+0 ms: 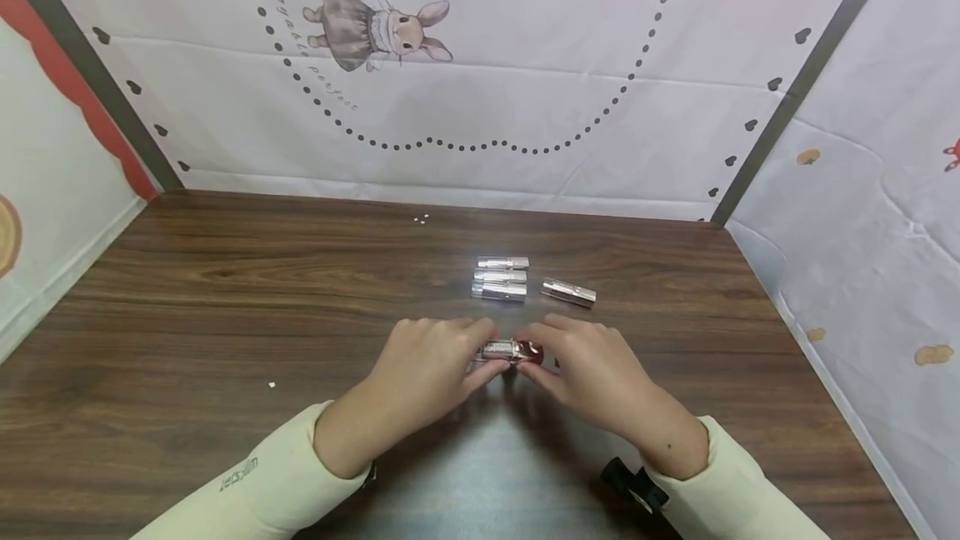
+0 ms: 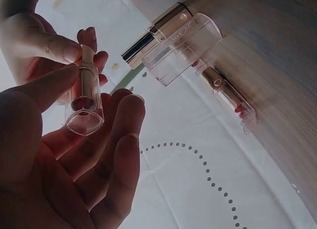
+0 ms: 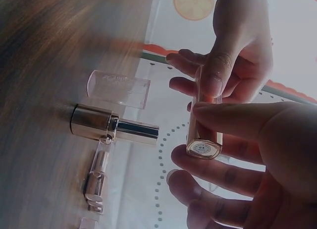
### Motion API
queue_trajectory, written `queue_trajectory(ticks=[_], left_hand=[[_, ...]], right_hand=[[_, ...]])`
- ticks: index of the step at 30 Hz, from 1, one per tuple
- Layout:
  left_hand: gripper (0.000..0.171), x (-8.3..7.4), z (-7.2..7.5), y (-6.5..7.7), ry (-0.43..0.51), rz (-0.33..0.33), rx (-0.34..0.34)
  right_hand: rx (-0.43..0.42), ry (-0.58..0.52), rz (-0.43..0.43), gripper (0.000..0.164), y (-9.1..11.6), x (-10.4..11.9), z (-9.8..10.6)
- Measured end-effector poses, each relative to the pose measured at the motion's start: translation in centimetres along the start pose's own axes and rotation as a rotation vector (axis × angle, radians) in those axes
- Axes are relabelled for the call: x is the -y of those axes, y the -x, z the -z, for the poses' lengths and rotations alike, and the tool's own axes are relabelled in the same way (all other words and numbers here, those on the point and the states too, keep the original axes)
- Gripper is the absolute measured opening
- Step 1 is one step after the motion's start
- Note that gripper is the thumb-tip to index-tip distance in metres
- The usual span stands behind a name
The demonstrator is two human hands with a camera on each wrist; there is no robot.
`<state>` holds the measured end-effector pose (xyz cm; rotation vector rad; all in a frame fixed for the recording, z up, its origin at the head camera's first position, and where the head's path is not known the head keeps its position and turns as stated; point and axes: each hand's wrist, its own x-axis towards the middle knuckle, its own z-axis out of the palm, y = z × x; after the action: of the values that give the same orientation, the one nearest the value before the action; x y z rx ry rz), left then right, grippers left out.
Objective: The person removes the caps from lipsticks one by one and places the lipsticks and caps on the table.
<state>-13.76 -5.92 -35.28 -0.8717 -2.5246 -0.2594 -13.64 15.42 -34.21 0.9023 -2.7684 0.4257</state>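
In front of me both hands hold one lipstick (image 1: 497,349) lengthwise between them. My left hand (image 1: 433,363) pinches its left part, where a clear cap (image 2: 85,124) covers a dark reddish tip in the left wrist view. With thumb and fingers, my right hand (image 1: 596,363) grips the other end. The right wrist view shows that end as a metallic base (image 3: 204,148) with a round label reading 04. Just beyond the hands lie three lipsticks side by side, the nearest of them a silvery lipstick (image 1: 498,292). A fourth lipstick (image 1: 569,292) lies slanted to their right.
The brown wooden table (image 1: 225,290) runs back to a white printed cloth (image 1: 480,98) with a rabbit picture. Tiny white bits (image 1: 422,220) lie near the back edge, and another white scrap (image 1: 272,385) is at left. Cloth walls stand on both sides.
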Motion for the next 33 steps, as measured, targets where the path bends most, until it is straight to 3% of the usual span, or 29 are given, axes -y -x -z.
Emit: queue_trajectory(ticks=[20, 29, 33], left_hand=[[0.038, -0.02, -0.09, 0.05, 0.0, 0.017, 0.028], [0.028, 0.1, 0.23, -0.18, 0.038, 0.006, 0.112], [0.027, 0.19, 0.31, -0.18, 0.038, -0.014, 0.116]], right_hand=[[0.004, 0.011, 0.002, 0.02, -0.04, 0.03, -0.06], [0.0, 0.015, 0.02, 0.023, -0.06, -0.06, -0.19], [0.007, 0.009, 0.029, 0.023, -0.06, -0.09, -0.16]])
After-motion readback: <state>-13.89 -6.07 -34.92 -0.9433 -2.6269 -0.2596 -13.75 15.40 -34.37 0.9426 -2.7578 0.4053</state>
